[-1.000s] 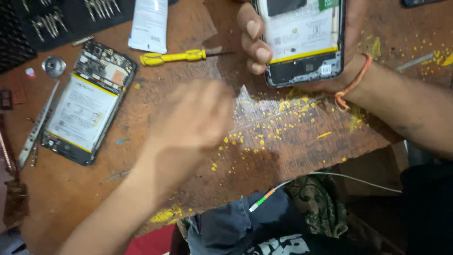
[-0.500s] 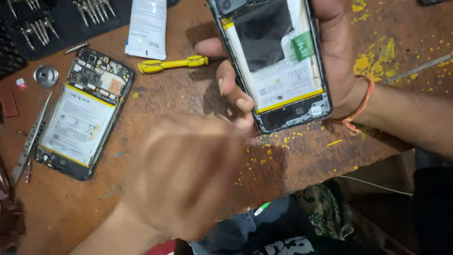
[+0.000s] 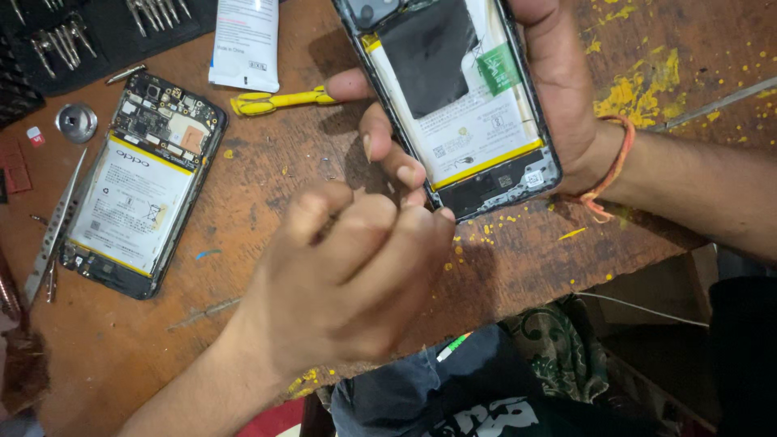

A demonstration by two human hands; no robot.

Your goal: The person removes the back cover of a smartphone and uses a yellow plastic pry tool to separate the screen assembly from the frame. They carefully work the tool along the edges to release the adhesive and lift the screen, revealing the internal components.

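Head view: the right hand (image 3: 558, 97) grips an opened phone (image 3: 453, 97), back cover off, battery showing, held above the far side of the wooden table (image 3: 267, 178), fingers curled round its left edge. The left hand (image 3: 356, 275) is closed in a loose fist just near of the phone's lower corner, knuckles touching it; what it pinches, I cannot tell. On the left lies a second opened phone (image 3: 137, 186), tweezers (image 3: 53, 226) beside it, a yellow screwdriver (image 3: 279, 100) farther back.
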